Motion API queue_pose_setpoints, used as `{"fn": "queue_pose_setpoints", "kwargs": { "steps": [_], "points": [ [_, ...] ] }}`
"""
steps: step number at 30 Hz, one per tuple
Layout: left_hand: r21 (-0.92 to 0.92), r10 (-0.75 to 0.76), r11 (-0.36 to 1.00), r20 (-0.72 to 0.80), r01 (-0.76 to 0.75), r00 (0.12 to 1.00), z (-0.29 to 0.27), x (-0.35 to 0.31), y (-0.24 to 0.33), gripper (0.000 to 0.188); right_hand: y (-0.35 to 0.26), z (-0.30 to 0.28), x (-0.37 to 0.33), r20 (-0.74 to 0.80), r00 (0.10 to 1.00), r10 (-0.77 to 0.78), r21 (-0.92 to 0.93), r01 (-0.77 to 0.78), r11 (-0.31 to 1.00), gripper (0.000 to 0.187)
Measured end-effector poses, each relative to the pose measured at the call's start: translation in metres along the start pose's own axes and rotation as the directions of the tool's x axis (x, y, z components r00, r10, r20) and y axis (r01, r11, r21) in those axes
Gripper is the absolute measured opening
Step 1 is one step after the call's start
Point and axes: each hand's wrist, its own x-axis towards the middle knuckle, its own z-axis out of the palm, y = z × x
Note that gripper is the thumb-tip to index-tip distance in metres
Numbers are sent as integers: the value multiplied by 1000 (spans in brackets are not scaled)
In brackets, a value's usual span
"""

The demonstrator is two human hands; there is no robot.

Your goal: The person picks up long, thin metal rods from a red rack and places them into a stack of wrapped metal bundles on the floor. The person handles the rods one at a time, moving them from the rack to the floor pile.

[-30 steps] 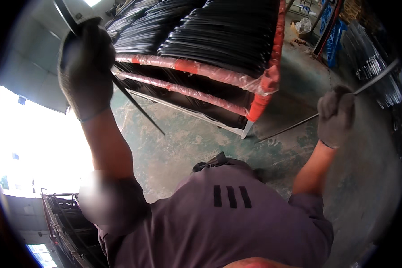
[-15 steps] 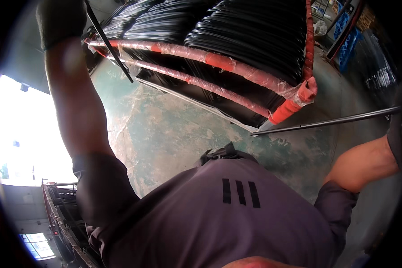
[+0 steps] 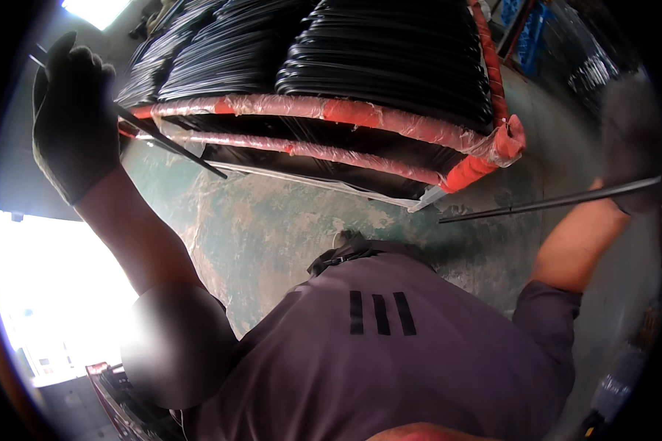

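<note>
Grey shirt (image 3: 346,360): filling the near middle, three dark bars crossing it.
Left sleeve (image 3: 173,345): a pale blur is hiding most of its cloth.
Right hand (image 3: 632,136): fading, gloved, into the dark right rim; shadow and blur are masking its fingers, so its grip is not showing clearly enough to judge.
Right rod (image 3: 552,202): crossing the right wrist, slim, straight and black with a dull sheen; its right end is vanishing into the rim.
Left hand (image 3: 77,110): holding the left rod (image 3: 173,141) in a grey glove, while covering that rod's middle.
Left rod's look: thin, matt black, slanting from far left down toward the middle, over green-grey floor (image 3: 272,220).
Rack (image 3: 346,112): standing beyond the rods, its red rails wearing clear film.
Black strips (image 3: 390,66): stacking densely on the rack, running past the far edge.
Blue crate (image 3: 531,37): showing only partly, far right.
</note>
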Motion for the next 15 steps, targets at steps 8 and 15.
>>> {"fn": "queue_pose_setpoints", "kwargs": {
  "steps": [8,15],
  "points": [
    [-146,-73,986,18,74,997,0,-19,-53,39,283,-9,27,-364,927,-90,-829,-367,-422,68],
    [755,276,612,76,-236,958,3,-31,-54,31,314,-33,39,-258,964,-66,-723,-238,-649,72]
  ]
}}
